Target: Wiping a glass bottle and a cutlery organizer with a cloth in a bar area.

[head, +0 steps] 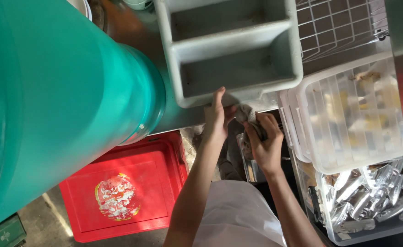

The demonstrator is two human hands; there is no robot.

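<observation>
Grey two-compartment plastic tray [231,50], left hand [216,120] fingers gripping its edge, right hand [263,142] clutching crumpled cloth [247,114]

Around the one grey divided tray [231,45], which has two compartments, there are two hands: a left hand [216,120] and a right hand [265,146], plus one grey rag [247,114] just below it. Right of the tray sit two clear plastic bins [352,114] and one wire rack [339,25]. Left of it stand one large teal barrel [50,91] and one red crate [128,187].

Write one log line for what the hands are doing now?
left hand: grips edge of grey divided tray | right hand: clutches grey cloth under tray | beside: clear lidded bin
</observation>
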